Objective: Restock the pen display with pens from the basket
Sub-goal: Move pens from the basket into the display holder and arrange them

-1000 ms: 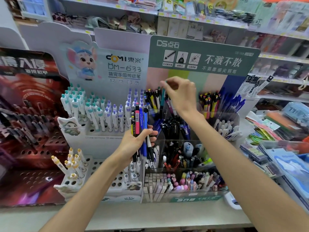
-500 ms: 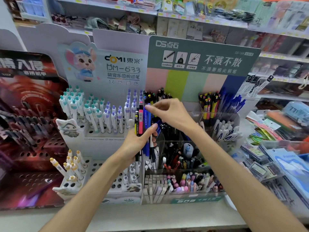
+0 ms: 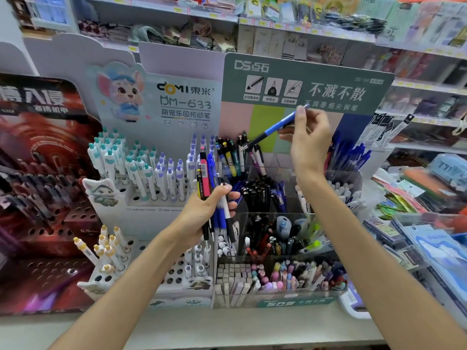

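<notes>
Head view: right hand (image 3: 307, 137) pinches a slim blue plastic pen (image 3: 274, 129); left hand (image 3: 204, 210) grips a mixed pen bunch (image 3: 211, 173), lower ends hidden behind the fingers

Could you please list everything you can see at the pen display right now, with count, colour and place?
blue pen: one, blue with black grip, held tilted above the clear bins
pen bunch: several, blue, pink, black, in front of the white rack
white pens: many, teal and purple caps, upright in the white rack at left
clear bins: several, transparent, centre, full of mixed pens
green sign: one, green, behind the bins
red display: one, red and black, far left
shelf: one, pale, under the displays
left hand: holds the pen bunch
right hand: pinches the blue pen
</notes>
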`<action>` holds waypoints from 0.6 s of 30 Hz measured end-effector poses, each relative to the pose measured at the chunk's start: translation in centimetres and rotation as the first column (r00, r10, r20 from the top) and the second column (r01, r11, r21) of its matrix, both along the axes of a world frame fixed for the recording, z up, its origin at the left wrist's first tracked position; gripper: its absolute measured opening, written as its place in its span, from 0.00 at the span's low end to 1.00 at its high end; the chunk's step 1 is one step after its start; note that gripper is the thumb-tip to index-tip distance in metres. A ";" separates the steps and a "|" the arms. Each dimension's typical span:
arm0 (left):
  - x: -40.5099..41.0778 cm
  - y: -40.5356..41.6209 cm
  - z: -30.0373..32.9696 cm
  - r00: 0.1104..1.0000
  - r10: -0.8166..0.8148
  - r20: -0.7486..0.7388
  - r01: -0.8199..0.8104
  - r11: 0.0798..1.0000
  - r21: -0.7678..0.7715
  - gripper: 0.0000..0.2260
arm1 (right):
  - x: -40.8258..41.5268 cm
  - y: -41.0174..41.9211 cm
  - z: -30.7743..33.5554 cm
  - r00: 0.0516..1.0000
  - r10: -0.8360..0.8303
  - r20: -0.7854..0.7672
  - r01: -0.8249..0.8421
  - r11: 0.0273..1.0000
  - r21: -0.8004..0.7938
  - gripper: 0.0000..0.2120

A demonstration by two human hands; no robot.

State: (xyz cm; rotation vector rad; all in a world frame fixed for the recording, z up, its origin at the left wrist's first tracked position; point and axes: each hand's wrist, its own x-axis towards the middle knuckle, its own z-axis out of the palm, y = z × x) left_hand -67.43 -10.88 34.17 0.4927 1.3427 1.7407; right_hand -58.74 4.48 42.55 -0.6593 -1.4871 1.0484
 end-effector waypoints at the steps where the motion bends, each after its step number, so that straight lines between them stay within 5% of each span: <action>1: 0.0 -0.1 0.0 1.000 -0.002 -0.012 0.002 1.000 -0.004 0.07 | -0.5 0.3 0.1 0.999 -0.020 0.036 0.016 0.995 0.093 0.05; 4: -0.1 -0.2 -0.1 0.999 -0.001 -0.040 0.001 1.000 -0.012 0.05 | -2.4 1.0 -0.3 0.953 -0.037 0.301 -0.057 0.953 0.298 0.06; 8: -0.3 -0.2 0.1 0.999 0.016 -0.052 -0.016 1.000 -0.012 0.03 | -4.0 1.5 -1.9 0.741 -0.085 0.666 -0.216 0.910 0.355 0.13; 12: -0.4 -0.2 0.2 0.999 0.048 -0.015 -0.048 0.999 0.007 0.03 | -4.2 1.5 -2.6 0.640 -0.168 0.750 -0.195 0.908 0.370 0.15; 18: 0.0 0.3 0.0 0.989 0.145 -0.006 -0.145 0.988 0.055 0.04 | -3.8 1.4 -2.6 0.581 -0.079 0.810 -0.248 0.931 0.268 0.15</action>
